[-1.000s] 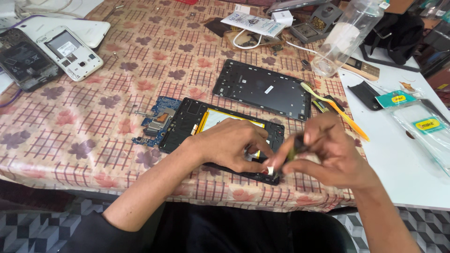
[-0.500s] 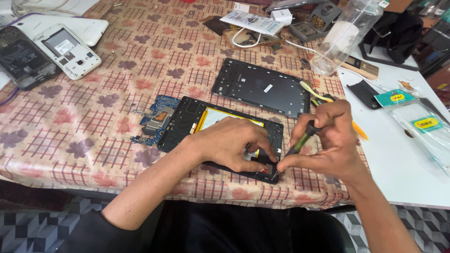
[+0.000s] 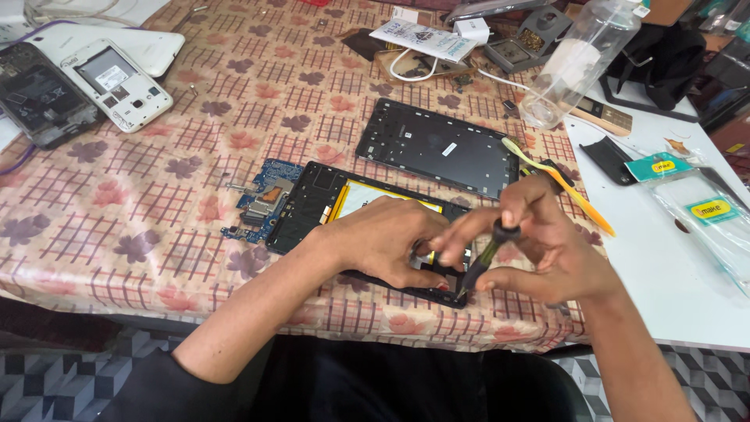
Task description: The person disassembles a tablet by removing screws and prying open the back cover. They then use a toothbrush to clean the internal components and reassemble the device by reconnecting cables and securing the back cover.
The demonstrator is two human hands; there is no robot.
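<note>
Right hand (image 3: 547, 250) lowered; screwdriver (image 3: 483, 262) tip hidden behind fingers.

Soft, even daylight fills the scene; the white surface (image 3: 664, 266) right of the phone (image 3: 367, 223) is brightest, almost washed out. Shadows under both hands are faint. The right hand (image 3: 547, 250) and its fingers (image 3: 512, 207) are slightly motion-blurred. Far corners bend mildly.

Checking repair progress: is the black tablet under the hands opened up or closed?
Opened: the black tablet shows its yellow-edged battery; a black back cover lies apart.
</note>
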